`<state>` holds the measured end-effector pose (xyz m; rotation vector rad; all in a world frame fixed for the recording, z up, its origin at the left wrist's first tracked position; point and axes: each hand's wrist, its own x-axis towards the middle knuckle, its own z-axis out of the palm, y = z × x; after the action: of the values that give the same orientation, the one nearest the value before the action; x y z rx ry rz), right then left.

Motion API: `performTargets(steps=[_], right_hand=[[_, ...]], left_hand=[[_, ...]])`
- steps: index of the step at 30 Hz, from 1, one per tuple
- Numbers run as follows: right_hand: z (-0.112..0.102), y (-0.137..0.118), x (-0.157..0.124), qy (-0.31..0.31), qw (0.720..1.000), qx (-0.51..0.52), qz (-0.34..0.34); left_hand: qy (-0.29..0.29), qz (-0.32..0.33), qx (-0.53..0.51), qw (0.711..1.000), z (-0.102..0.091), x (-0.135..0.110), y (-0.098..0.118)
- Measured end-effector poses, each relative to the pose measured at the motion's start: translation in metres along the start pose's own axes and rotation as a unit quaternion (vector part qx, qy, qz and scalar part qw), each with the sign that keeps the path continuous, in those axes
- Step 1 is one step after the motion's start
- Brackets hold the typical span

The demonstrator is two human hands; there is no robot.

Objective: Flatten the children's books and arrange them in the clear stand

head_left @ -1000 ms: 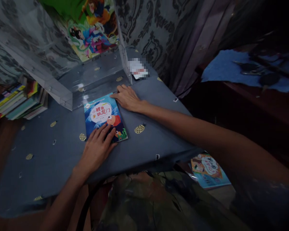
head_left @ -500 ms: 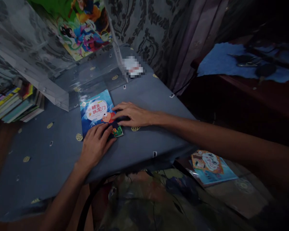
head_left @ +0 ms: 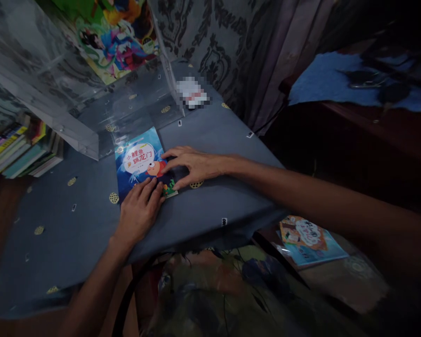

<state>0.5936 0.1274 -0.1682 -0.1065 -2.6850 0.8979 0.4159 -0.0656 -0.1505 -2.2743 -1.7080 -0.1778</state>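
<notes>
My right hand (head_left: pixel 194 164) has moved from one to three o'clock on the book (head_left: pixel 135 142), fingers apart; my left hand (head_left: pixel 140 206), fingers slightly apart, rests at six. It lies on the table (head_left: pixel 91 234), unopened.

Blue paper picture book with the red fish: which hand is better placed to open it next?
Probably the right hand: it sits at the right edge of the book, while the left hand lies across its lower part.

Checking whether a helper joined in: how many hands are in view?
2: the left hand rests on the lower part of the book, the right hand at its right edge. No others show.
</notes>
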Motion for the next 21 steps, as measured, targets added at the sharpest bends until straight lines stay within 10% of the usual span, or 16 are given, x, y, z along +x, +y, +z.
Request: performTargets(steps=[21], right_hand=[[-0.0070,-0.0002,-0.0056,-0.026,0.999,0.028,-0.006]], left_hand=[[0.007,-0.002,-0.008,1.000,-0.0019,0.0010,0.0027]])
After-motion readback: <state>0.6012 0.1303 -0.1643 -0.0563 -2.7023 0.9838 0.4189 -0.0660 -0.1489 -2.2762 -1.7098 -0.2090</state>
